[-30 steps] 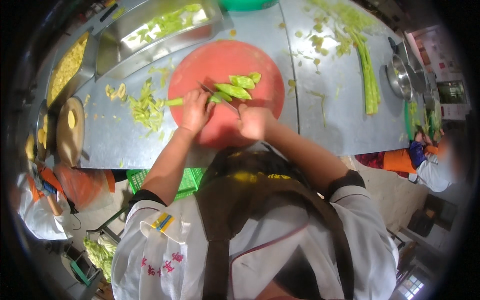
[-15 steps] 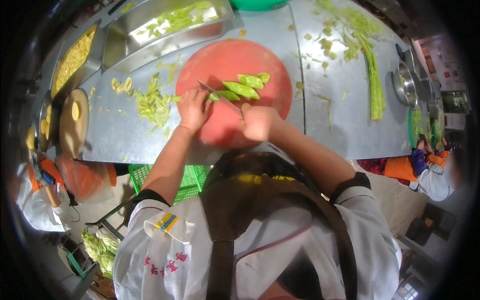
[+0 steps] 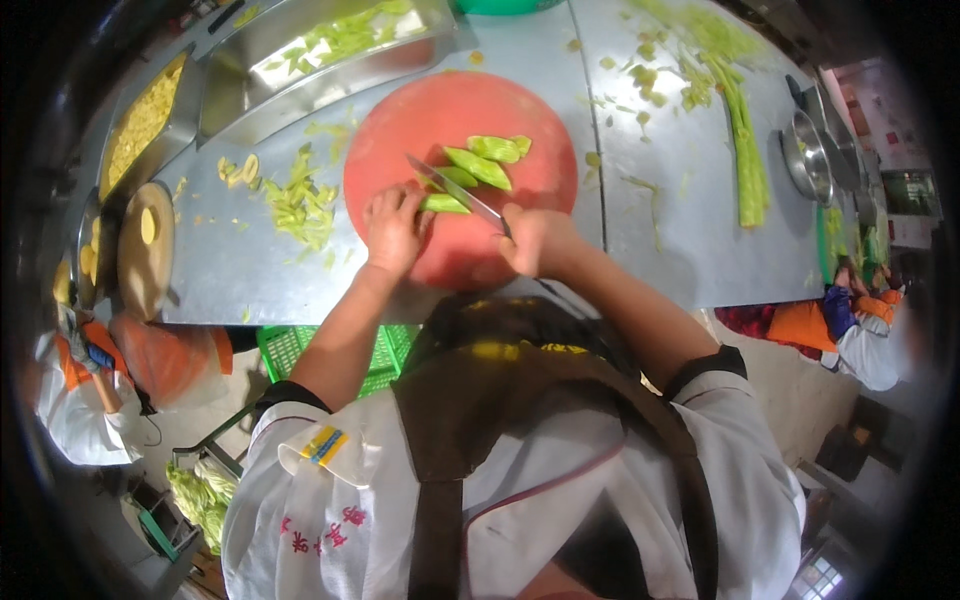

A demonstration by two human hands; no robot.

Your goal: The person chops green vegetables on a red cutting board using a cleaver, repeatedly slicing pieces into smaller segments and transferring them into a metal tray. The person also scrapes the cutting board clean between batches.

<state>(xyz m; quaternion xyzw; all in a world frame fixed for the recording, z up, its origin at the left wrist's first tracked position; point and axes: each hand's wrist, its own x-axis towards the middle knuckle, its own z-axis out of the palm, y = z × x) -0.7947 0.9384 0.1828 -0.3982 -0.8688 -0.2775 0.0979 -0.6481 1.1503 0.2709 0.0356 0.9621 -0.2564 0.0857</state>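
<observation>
On the round red cutting board, my left hand grips a short piece of green stalk, its fingers curled at the piece's left end. My right hand is closed on the handle of a knife, whose blade slants up and left just over the green pieces. Several diagonally cut green pieces lie in the upper middle of the board. Left of the board is a loose pile of green trimmings.
Steel trays, [one] a wooden board, long stalks and steel bowls share the metal table. A green crate is below the edge. Co-workers stand at both sides.
My left hand and the short stalk piece have shifted slightly down. The knife has moved rightward, and another cut piece lies above the piece in my left hand.
</observation>
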